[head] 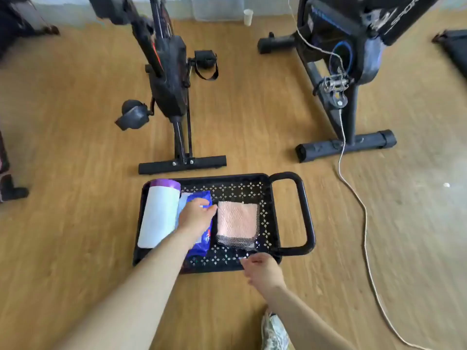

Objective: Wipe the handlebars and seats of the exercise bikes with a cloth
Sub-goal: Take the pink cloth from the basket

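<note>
A folded pink cloth (237,222) lies on a mesh pad in a black perforated tray (242,188) on the floor. My left hand (195,214) rests on a blue wipes pack (201,245) just left of the cloth, fingers relaxed and reaching toward the cloth's edge. My right hand (262,270) hovers over the tray's near right corner, fingers loosely curled, holding nothing I can make out. Two black exercise bikes stand beyond the tray: one (169,79) at centre-left, another (346,64) at right. Their seats and handlebars are out of view.
A white canister with a purple lid (159,213) lies in the tray's left side. A white cord (364,223) trails across the wooden floor at right. A paper cup (248,16) stands by the far wall. My shoe (274,332) shows at the bottom.
</note>
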